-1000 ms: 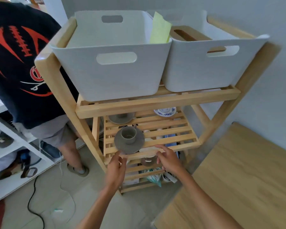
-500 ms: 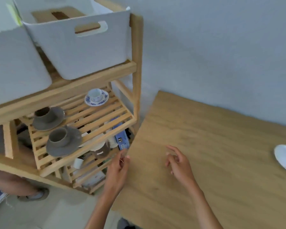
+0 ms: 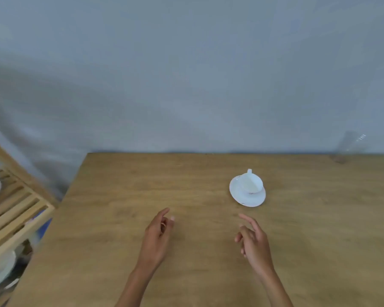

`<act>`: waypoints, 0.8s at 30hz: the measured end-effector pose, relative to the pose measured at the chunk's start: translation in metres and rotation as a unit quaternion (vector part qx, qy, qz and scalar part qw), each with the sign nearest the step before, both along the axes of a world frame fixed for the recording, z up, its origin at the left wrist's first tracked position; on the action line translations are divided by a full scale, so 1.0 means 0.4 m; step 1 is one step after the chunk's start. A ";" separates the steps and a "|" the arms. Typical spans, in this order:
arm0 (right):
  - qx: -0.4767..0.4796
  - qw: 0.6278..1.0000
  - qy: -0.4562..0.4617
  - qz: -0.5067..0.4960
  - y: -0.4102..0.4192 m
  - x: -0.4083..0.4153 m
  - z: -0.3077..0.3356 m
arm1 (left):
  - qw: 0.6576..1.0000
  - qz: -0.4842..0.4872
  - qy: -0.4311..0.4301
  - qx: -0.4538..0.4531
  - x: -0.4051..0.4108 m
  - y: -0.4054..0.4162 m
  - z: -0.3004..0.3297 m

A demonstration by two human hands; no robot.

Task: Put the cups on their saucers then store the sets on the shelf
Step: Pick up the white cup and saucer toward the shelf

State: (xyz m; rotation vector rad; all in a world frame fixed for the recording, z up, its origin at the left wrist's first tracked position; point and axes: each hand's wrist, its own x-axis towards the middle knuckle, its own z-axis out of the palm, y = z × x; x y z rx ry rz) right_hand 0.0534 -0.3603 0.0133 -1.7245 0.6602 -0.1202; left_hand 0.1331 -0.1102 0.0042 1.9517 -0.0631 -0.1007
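bare left hand [image 3: 156, 237] and right hand [image 3: 254, 245] loosely spread, holding nothing

Shelf [image 3: 16, 209] cropped; perhaps blurred glass [image 3: 350, 147]

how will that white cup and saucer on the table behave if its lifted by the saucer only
The white cup sits loose and off-centre on its saucer, so it may slide or tip if tilted. Both look like glazed ceramic: probably slippery, rigid and breakable. Gripping the saucer level with both hands seems safest.
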 end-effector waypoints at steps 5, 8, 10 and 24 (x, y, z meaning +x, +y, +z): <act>-0.007 0.997 0.019 -0.079 -0.201 0.017 -0.011 | 0.998 -0.053 0.032 0.002 0.075 -0.241 -0.017; -0.013 0.995 0.041 -0.085 -0.278 0.069 -0.017 | 0.995 -0.078 0.059 0.019 0.110 -0.350 -0.018; -0.020 0.995 0.056 -0.076 -0.314 0.108 -0.023 | 0.993 -0.093 0.060 0.037 0.129 -0.407 -0.018; -0.065 0.994 0.083 0.023 -0.353 0.217 -0.039 | 0.976 -0.147 0.023 0.161 0.204 -0.530 -0.056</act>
